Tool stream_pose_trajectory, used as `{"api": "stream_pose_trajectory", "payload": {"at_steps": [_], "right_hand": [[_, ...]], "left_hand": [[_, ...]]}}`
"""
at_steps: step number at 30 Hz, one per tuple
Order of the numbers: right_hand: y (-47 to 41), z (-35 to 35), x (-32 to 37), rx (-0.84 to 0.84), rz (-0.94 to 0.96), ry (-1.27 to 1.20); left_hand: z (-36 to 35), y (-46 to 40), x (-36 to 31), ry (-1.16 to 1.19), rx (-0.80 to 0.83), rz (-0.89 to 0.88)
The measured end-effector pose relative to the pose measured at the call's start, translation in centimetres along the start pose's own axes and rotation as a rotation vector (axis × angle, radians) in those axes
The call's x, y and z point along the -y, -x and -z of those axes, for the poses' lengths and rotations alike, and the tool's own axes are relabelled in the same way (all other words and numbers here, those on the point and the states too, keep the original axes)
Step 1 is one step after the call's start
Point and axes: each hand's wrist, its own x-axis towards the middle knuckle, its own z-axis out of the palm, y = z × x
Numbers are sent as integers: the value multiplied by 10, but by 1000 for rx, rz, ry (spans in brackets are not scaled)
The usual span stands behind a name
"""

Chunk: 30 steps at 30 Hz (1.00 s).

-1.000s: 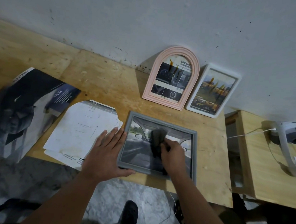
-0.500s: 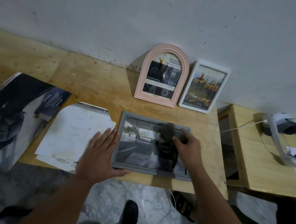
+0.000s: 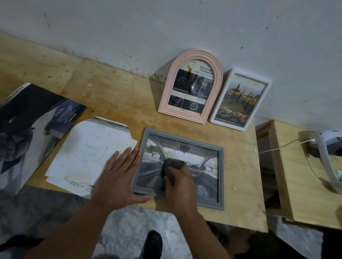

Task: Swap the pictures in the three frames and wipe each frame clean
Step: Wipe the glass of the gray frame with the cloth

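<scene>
Grey frame (image 3: 220,177) flat on wooden table (image 3: 113,92) near its front edge, car-interior picture facing up. Pink arched frame (image 3: 168,102) and white frame (image 3: 264,105) upright side by side against wall behind it. Loose paper sheets (image 3: 84,155) just left of grey frame. Left hand (image 3: 117,178) spread flat, fingers open, pressing frame's left edge and papers. Right hand (image 3: 179,180) curled around dark cloth (image 3: 171,165), pressed on glass.

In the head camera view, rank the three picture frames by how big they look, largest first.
1. grey frame, lying flat nearest the camera, so nearness may inflate it.
2. pink arched frame.
3. white frame.
The pink and white ones look close; the ranking between them is unsure.
</scene>
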Motion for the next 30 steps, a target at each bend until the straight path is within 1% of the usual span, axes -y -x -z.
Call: {"api": "stream_pose_trajectory", "payload": {"at_steps": [2, 4, 5, 7, 9, 10, 12, 13, 16, 20, 23, 26, 30], "right_hand": [[0, -3, 10, 92, 29, -30], [-9, 10, 13, 144, -26, -89], [-14, 21, 12, 118, -65, -142], [-25, 47, 3, -30, -141, -209], [-33, 70, -17, -202, -161, -119], [-38, 77, -28, -252, -175, -64], [-47, 80, -43, -273, -232, -7], [-52, 74, -44, -258, -242, 18], [-65, 36, -28, -158, -145, 130], [-68, -4, 11, -124, -28, 163], [-59, -21, 34, -77, 83, 232], [-43, -33, 54, 27, 204, 265], [-26, -30, 49, 110, 271, 280]], "left_hand": [[0, -1, 0, 5, -6, -2], [0, -1, -1, 13, -16, -7], [0, -1, -1, 15, -19, -6], [1, -1, -2, 12, -18, -5], [0, -1, -1, 7, -14, -2], [0, -1, -1, 4, -9, 2], [0, -1, -1, 5, 5, 6], [0, -1, 0, 5, 11, 6], [1, 0, 0, 1, 18, 9], [0, -1, 0, 0, 14, 7], [-1, -2, 1, 5, 26, 3], [-2, -2, 1, 32, 17, -8], [-2, -2, 2, 33, -6, -28]]}}
